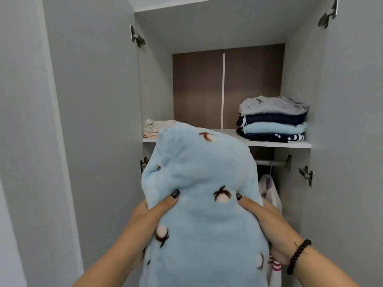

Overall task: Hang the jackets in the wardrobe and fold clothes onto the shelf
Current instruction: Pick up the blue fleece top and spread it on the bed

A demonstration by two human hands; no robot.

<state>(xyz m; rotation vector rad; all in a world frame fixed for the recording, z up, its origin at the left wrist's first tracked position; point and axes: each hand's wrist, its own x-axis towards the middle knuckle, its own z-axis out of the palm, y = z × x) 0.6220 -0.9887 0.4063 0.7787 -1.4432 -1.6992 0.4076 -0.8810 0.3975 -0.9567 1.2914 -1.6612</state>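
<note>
Head view: left hand and right hand each clench a side of the folded blue fleece, held upright, long axis vertical, before the open wardrobe. The shelf lies ahead and above; its bare middle, between the stacked clothes and a pale pile, sits equally near both hands.

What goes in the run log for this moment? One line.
hands: left and right gripping blue fleece | position: raised before shelf | shelf: folded stack right
</note>
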